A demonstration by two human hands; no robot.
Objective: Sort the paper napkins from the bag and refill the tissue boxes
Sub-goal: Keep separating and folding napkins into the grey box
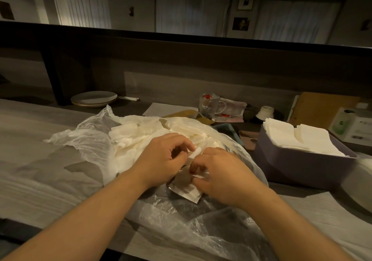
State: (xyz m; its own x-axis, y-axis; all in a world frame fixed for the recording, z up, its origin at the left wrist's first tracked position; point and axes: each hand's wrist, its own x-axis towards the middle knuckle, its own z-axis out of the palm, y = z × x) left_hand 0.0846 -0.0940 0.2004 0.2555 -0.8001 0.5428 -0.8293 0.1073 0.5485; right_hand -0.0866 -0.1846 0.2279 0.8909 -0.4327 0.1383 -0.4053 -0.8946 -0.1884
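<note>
Both hands are working over the open plastic bag (96, 140) on the worktop (30, 170): the left hand (161, 160) and right hand (223, 176) are each pinching a folded napkin (196, 153) between curled fingers. The thin paper could be tearing if they are pulling apart too hard. Right of the bag, the purple tissue box (298, 166) is sitting nearly full; behind the bag, a glass mug (209, 104) and plates (93, 98) are crowding the far edge.

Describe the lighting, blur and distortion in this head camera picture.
Head view: dim, warm light, brightest on the left hand, right hand and plastic bag; the back wall is deep in shadow. Head view: wide-angle bending curves the dark ledge and table edges. Head view: the napkins in the tissue box are nearly overexposed; the right edge smears into blur.
</note>
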